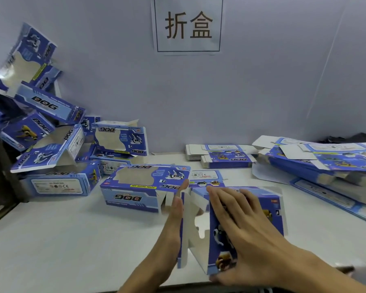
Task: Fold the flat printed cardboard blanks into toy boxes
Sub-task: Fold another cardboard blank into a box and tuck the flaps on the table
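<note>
A person's two bare hands work on a half-formed box [247, 210] printed in blue, standing near the front edge of a white worktop [72, 240], right of centre. The right hand [239, 227] lies spread flat over the box's top panel, fingers open and pressing down rather than gripping. The left hand [173, 220] is held flat and edge-on, fingers straight, pushing against a white end flap [189, 225] at the box's open left end.

Just behind, at mid-worktop, sits a finished box [144, 187] with a window cut-out. A heap of folded boxes [51, 134] fills the back left corner. Stacks of flat blanks [222, 155] lie along the back edge, with more blanks [325, 159] spread toward the right edge. A paper sign [188, 24] with two characters hangs on the wall behind.
</note>
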